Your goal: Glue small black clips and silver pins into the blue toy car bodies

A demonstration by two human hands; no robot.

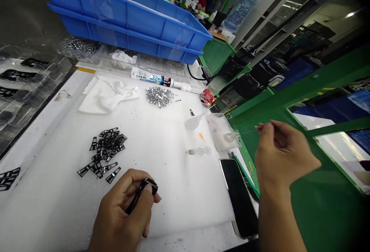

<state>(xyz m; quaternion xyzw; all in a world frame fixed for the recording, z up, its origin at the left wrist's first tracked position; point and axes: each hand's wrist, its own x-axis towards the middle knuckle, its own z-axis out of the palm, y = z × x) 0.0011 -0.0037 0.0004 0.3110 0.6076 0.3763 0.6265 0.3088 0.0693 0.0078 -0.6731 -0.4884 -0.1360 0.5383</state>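
Note:
Near the front edge of the white work surface (173,190), my left hand (124,209) is closed around a glossy black part (141,193). My right hand (280,147) is raised past the right side of the surface, fingers pinched; whatever it holds, if anything, is hidden. Left of centre lies a pile of small black frame-shaped pieces (111,146). Farther back sits a heap of small metallic parts (158,96), with a white cloth (105,99) to its left and a white labelled tube (150,76) behind it.
A large blue bin (130,16) stands at the back. On the right are a phone (239,198), a clear tray (221,128), a small clear bottle (199,151) and an orange tip (201,136). Larger black parts (10,178) lie far left. A person in red is in the background.

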